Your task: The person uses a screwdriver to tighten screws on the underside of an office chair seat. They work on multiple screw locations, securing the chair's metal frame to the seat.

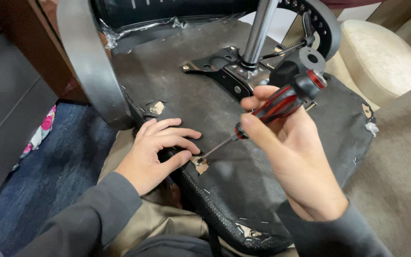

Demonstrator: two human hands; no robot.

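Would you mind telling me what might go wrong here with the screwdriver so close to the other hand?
The screwdriver tip meets the seat underside right beside the left hand fingertips; a slip could jab them. The right hand holds it steeply slanted, so the tip may skid out.

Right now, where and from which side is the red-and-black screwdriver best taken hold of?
Grip the screwdriver by its thick ribbed handle, coming from the right side, as the right hand does. The handle rises up and to the right, while the thin shaft slants down-left to a hole in the chair seat underside, where the left hand rests.
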